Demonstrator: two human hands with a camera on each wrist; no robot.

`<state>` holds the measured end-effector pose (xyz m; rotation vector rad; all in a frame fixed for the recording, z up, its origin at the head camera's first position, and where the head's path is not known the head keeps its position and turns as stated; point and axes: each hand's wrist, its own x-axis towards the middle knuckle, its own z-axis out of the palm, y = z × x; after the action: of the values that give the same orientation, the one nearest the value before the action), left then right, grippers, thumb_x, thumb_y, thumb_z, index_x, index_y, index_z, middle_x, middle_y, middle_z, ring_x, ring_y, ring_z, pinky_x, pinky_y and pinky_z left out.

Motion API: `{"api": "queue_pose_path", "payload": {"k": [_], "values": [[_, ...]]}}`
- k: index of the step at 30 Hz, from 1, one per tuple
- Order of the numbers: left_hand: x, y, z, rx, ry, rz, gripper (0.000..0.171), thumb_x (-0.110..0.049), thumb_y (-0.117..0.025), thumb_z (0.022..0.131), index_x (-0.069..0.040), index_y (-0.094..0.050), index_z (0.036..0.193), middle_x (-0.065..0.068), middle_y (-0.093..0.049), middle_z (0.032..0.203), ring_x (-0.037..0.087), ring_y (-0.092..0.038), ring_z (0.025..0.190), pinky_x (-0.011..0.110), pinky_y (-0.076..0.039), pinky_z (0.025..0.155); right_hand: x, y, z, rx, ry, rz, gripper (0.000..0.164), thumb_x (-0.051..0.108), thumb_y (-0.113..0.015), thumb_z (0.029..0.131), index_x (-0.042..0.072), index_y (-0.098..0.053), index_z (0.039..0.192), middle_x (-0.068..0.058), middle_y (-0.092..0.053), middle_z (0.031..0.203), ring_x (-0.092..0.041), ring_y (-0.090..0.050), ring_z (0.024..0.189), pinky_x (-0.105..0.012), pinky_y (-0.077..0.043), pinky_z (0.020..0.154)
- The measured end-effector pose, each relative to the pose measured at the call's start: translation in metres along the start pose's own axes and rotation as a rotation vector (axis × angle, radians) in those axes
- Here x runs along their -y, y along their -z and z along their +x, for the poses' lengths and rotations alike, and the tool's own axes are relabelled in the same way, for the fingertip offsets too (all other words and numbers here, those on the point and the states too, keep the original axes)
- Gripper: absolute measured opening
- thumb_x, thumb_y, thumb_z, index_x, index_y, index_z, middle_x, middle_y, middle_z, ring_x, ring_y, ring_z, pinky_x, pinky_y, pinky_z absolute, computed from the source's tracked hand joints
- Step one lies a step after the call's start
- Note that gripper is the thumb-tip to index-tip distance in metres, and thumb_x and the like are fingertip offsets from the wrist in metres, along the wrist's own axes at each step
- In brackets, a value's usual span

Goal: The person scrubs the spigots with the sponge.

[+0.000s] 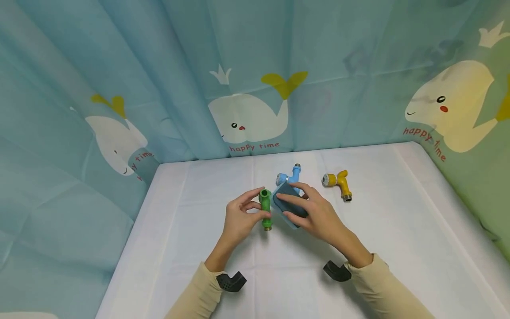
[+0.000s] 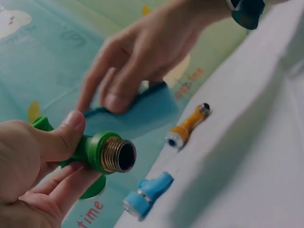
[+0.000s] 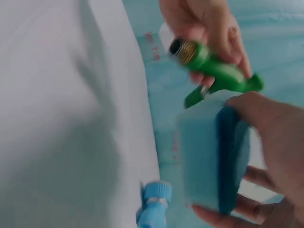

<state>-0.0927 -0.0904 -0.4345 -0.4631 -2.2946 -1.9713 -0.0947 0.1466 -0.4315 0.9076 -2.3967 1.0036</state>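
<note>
Between its thumb and fingers, my left hand (image 1: 238,221) holds a green tap (image 1: 265,209). The tap's threaded brass end (image 2: 118,154) faces the camera in the left wrist view. My right hand (image 1: 322,218) grips a two-layer sponge (image 3: 202,152), light blue on one side and dark blue on the other. In the head view the sponge is right beside the green tap; whether they touch I cannot tell. Part of the sponge is hidden behind the right fingers.
A light blue tap (image 1: 295,173) lies on the white table (image 1: 191,212) just beyond the sponge, partly covered by it. To its right lies a yellow tap (image 1: 343,185). A whale-print curtain (image 1: 247,53) borders the table at the back and sides.
</note>
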Motion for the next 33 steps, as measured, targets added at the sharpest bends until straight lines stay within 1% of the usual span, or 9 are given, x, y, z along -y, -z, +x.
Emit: {"api": "queue_pose_path", "payload": {"k": [5,8,11,14,18,22,25,29,33], "values": [[-0.002,0.002,0.003,0.025,-0.012,-0.105,0.06,0.009,-0.083,0.079,-0.003,-0.065,0.135,0.017,-0.073,0.112,0.021,-0.075,0.087,0.027,-0.06,0.074,0.003,0.003,0.002,0.003,-0.006,0.025,0.048,0.023,-0.084,0.087,0.023,-0.071,0.133,-0.016,-0.053,0.144,-0.02,-0.062,0.095,-0.028,-0.053,0.061],[-0.003,0.003,0.005,0.036,0.007,-0.224,0.061,0.013,-0.08,0.081,0.0,-0.06,0.137,0.017,-0.06,0.135,0.02,-0.074,0.089,0.032,-0.062,0.077,0.002,0.005,0.001,0.008,-0.008,-0.012,0.046,0.025,-0.083,0.088,0.023,-0.071,0.133,-0.016,-0.053,0.145,-0.021,-0.062,0.096,-0.028,-0.054,0.062],[-0.005,0.006,0.006,0.035,0.055,-0.376,0.062,0.015,-0.074,0.086,0.003,-0.048,0.141,0.018,-0.047,0.147,0.023,-0.074,0.093,0.039,-0.062,0.083,0.0,0.007,-0.004,-0.019,-0.049,-0.007,0.047,0.022,-0.086,0.085,0.022,-0.072,0.131,-0.014,-0.055,0.142,-0.019,-0.062,0.093,-0.03,-0.055,0.064],[-0.007,0.01,0.008,0.045,0.11,-0.536,0.063,0.017,-0.068,0.09,0.004,-0.033,0.141,0.022,-0.038,0.155,0.028,-0.074,0.098,0.041,-0.06,0.088,-0.001,0.009,-0.009,-0.038,-0.081,0.064,0.049,0.018,-0.086,0.085,0.021,-0.072,0.132,-0.012,-0.056,0.142,-0.018,-0.061,0.092,-0.031,-0.056,0.067],[-0.008,0.012,0.01,0.051,0.181,-0.678,0.053,0.018,-0.058,0.096,-0.002,-0.029,0.135,0.03,-0.038,0.145,0.031,-0.074,0.1,0.041,-0.058,0.093,0.001,0.008,-0.013,-0.021,-0.094,0.134,0.05,0.018,-0.084,0.087,0.021,-0.07,0.134,-0.012,-0.055,0.144,-0.02,-0.062,0.099,-0.035,-0.058,0.073],[-0.007,0.012,0.009,0.025,0.218,-0.699,0.042,0.013,-0.054,0.1,-0.009,-0.035,0.131,0.028,-0.043,0.131,0.034,-0.073,0.102,0.042,-0.057,0.095,0.004,0.009,-0.014,-0.016,-0.109,0.15,0.05,0.017,-0.085,0.087,0.02,-0.07,0.135,-0.012,-0.055,0.144,-0.023,-0.063,0.105,-0.039,-0.06,0.077],[-0.007,0.011,0.009,-0.029,0.226,-0.657,0.037,0.006,-0.055,0.102,-0.012,-0.039,0.129,0.023,-0.051,0.126,0.034,-0.072,0.104,0.043,-0.059,0.093,0.008,0.009,-0.011,-0.039,-0.105,0.159,0.052,0.014,-0.085,0.085,0.02,-0.07,0.134,-0.01,-0.054,0.144,-0.022,-0.063,0.104,-0.039,-0.06,0.076],[-0.009,0.007,0.011,-0.137,0.23,-0.582,0.033,-0.003,-0.059,0.103,-0.015,-0.043,0.128,0.016,-0.068,0.116,0.026,-0.072,0.103,0.042,-0.059,0.089,0.018,0.005,-0.005,-0.117,-0.045,0.188,0.052,0.013,-0.086,0.083,0.018,-0.07,0.133,-0.012,-0.054,0.144,-0.022,-0.063,0.098,-0.041,-0.06,0.075],[-0.014,0.003,0.014,-0.183,0.22,-0.627,0.036,-0.006,-0.06,0.104,-0.013,-0.039,0.132,0.015,-0.072,0.117,0.023,-0.07,0.111,0.04,-0.055,0.098,0.027,-0.004,0.001,-0.205,0.01,0.214,0.051,0.012,-0.085,0.084,0.015,-0.069,0.133,-0.016,-0.052,0.146,-0.028,-0.064,0.102,-0.049,-0.06,0.08]]}}
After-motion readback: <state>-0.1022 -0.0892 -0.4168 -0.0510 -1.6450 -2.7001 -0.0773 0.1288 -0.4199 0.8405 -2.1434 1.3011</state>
